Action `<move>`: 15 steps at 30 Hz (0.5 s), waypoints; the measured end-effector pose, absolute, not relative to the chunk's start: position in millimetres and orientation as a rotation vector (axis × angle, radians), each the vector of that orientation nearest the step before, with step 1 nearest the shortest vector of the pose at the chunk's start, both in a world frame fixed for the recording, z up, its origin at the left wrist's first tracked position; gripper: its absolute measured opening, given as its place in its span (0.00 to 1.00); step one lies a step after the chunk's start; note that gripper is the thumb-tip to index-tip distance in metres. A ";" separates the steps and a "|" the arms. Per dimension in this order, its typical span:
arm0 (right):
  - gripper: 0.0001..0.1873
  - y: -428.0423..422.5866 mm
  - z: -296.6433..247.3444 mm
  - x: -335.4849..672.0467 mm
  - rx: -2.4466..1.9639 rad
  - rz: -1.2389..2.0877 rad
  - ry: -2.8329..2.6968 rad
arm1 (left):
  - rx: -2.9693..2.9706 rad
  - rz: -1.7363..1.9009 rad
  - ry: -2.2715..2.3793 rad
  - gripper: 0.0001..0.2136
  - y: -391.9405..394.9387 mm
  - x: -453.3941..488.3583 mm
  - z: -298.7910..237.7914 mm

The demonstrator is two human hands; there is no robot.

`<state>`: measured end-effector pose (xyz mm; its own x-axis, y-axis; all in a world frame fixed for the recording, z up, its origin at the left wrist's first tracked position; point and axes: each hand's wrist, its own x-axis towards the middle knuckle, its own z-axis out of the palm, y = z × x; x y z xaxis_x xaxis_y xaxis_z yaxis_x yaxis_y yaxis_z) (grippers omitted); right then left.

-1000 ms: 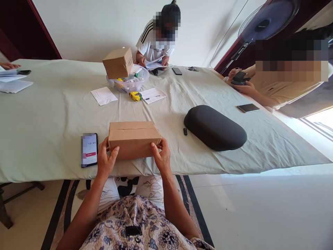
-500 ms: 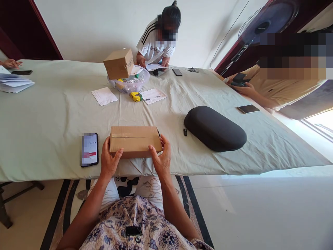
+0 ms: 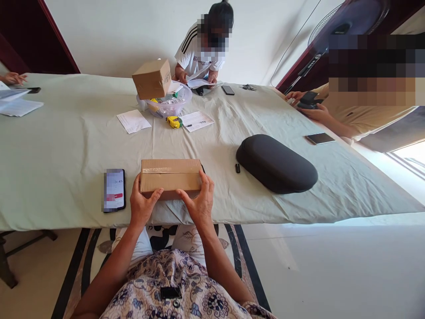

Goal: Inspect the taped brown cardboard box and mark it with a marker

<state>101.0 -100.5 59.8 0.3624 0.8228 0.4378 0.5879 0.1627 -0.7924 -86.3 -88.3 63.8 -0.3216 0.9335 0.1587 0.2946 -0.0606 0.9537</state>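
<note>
A taped brown cardboard box (image 3: pixel 171 177) is at the near edge of the cloth-covered table (image 3: pixel 66 146), held between my two hands. My left hand (image 3: pixel 142 201) grips its left end, thumb along the near side. At the right end, my right hand (image 3: pixel 199 197) has its thumb on the near side and its fingers over the right corner. Something dark shows behind that corner, mostly hidden. Left of the box lies a phone (image 3: pixel 114 190) with a lit timer screen. A small black stick-like object (image 3: pixel 237 168) rests to the right, beside a dark oval case (image 3: pixel 277 164).
Farther back, another cardboard box (image 3: pixel 151 79) sits on a clear plastic basin (image 3: pixel 175 106) of items. A yellow tape measure (image 3: pixel 174 122) and papers (image 3: pixel 133 121) lie before it. People sit at the far side and right; another person's hand (image 3: pixel 15 79) shows at left.
My right hand has shifted left along the box, its thumb moving further in along the near side. The box has tilted slightly, showing more of its taped top.
</note>
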 end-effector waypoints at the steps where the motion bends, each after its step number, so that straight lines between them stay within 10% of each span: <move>1: 0.50 -100.2 60.5 100.2 -1.527 0.267 -1.325 | 1.319 1.413 1.650 0.43 -88.5 -85.5 64.0; 15: 0.41 -92.0 59.0 109.8 -1.454 0.467 -1.248 | 1.331 1.434 1.658 0.44 -84.6 -85.7 63.7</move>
<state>109.8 -92.0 59.0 0.3653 0.8666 0.3398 0.4312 0.1660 -0.8869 -85.7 -84.6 63.7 -0.3428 0.9218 0.1810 0.3116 -0.0702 0.9476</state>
